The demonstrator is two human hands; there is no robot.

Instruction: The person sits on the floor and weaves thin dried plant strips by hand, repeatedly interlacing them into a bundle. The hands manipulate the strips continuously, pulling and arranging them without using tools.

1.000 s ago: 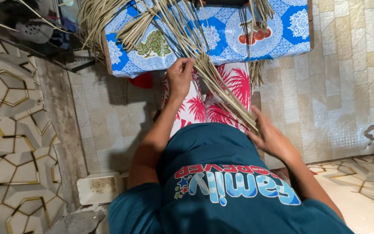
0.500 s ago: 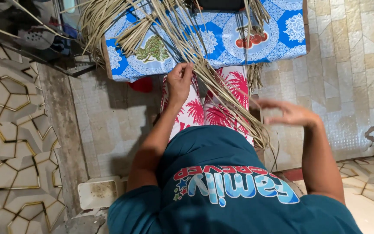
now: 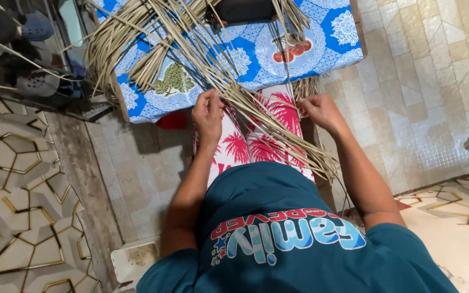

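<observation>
Dried palm strips (image 3: 245, 103) fan across a blue floral tablecloth (image 3: 343, 32) and trail down over the person's lap. Left hand (image 3: 208, 111) pinches several strips with curled fingers at the cloth's edge. Right hand (image 3: 318, 111) closes its fingers around one thin upright strand (image 3: 287, 65).

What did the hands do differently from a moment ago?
The right hand left the low end of the dried straw strips, lifted clear, then moved up to pinch a thin strip near the blue flowered cloth. The left hand stayed gripping the bundle over the lap.
</observation>
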